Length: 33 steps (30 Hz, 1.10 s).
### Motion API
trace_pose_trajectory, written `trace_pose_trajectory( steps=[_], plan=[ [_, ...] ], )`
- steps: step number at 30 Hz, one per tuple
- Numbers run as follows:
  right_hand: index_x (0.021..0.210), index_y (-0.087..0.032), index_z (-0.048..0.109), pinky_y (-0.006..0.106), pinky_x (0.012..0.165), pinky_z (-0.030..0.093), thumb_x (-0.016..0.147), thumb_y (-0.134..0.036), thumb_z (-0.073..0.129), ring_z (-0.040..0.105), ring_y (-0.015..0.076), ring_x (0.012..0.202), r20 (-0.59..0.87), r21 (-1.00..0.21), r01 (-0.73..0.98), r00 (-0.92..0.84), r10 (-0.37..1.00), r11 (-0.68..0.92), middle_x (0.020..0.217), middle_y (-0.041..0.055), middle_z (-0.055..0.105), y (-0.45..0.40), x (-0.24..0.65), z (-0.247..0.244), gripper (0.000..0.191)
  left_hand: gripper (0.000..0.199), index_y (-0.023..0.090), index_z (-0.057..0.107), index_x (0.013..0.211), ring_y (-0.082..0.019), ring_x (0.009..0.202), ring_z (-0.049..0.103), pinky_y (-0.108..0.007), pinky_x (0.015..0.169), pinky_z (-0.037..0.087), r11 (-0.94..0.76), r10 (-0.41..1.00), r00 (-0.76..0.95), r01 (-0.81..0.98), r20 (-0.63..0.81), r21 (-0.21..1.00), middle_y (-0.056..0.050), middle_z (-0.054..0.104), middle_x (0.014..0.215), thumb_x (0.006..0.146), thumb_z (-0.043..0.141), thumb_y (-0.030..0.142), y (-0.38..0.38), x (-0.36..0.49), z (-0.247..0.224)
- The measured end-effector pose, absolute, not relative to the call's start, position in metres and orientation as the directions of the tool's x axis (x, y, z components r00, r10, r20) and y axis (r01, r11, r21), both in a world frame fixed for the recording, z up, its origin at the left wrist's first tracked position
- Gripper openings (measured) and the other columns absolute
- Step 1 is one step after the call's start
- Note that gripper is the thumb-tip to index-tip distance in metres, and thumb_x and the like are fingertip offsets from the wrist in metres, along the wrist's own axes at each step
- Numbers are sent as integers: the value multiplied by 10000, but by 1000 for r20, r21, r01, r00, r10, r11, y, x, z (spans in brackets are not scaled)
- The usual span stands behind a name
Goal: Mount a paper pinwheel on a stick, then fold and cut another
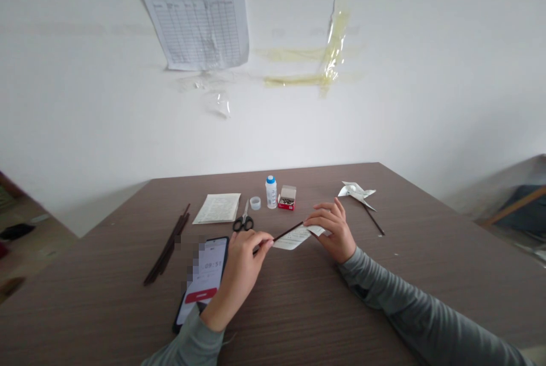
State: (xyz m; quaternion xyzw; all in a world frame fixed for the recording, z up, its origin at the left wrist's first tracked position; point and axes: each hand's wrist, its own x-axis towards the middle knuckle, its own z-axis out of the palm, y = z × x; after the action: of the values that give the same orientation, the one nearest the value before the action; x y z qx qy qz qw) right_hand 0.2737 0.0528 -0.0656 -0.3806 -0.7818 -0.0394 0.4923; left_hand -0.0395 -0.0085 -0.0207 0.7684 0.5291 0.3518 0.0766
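My left hand (249, 252) pinches the near end of a thin dark stick (286, 232) between thumb and fingers. At the stick's other end, my right hand (333, 229) is closed on a piece of printed paper (292, 239) that lies along the stick. The paper hangs between the two hands, above the table; its right part is folded or curled under my right fingers. How paper and stick are joined is hidden by my right hand. Beyond my right hand lies a paper pinwheel (356, 191) on a dark stick.
A phone (207, 275) showing a timer lies beside my left forearm. Several dark sticks (168, 246) are at the left. Farther back are printed sheets (217, 208), scissors (243, 221), a small clear cup (255, 203), a blue-capped bottle (271, 192) and a red box (287, 198) of small metal pieces.
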Motion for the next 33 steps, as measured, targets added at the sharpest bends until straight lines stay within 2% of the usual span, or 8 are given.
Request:
trace_pose_trajectory(
  steps=[6,16,23,27,33],
  plan=[
    [1126,-417,995,727,1534,339,1108,-226,815,852,379,1320,790,-334,625,-223,572,706,1105,25,1000,52,273,-64,263,242,313,991,1070,-338,1085,916,-507,1084,672,-420,872,199,775,447,473,-63,992,1083,1143,808,172,-9,-39,-20],
    [1058,-361,1001,884,1463,391,1065,-310,881,888,445,1300,720,-478,605,-145,679,636,1080,79,989,52,271,-61,131,259,327,1011,1090,-342,1099,922,-525,1114,672,-407,877,191,783,440,471,-58,986,1071,1113,848,127,-8,-38,-19],
    [1166,-415,1044,909,1451,409,1074,-273,905,888,443,1311,730,-442,603,-188,657,664,1082,70,992,56,274,-63,218,313,348,1023,1100,-336,1091,908,-533,1150,661,-386,883,175,799,435,462,-43,969,1043,1100,853,85,-11,-37,-14],
    [1152,-412,1046,901,1460,399,1109,-304,889,883,428,1305,721,-448,593,-202,662,669,1078,76,995,57,275,-63,195,350,357,1028,1106,-335,1079,894,-578,1212,644,-383,882,173,805,439,453,-40,954,1015,1107,817,78,-10,-37,-16],
    [1135,-413,1048,909,1469,378,1118,-324,903,884,429,1294,708,-438,601,-227,669,668,1061,77,991,56,276,-58,171,361,355,1033,1091,-333,1069,886,-594,1221,631,-379,886,170,802,432,461,-45,946,1008,1104,811,71,-8,-38,-17]
  ],
)
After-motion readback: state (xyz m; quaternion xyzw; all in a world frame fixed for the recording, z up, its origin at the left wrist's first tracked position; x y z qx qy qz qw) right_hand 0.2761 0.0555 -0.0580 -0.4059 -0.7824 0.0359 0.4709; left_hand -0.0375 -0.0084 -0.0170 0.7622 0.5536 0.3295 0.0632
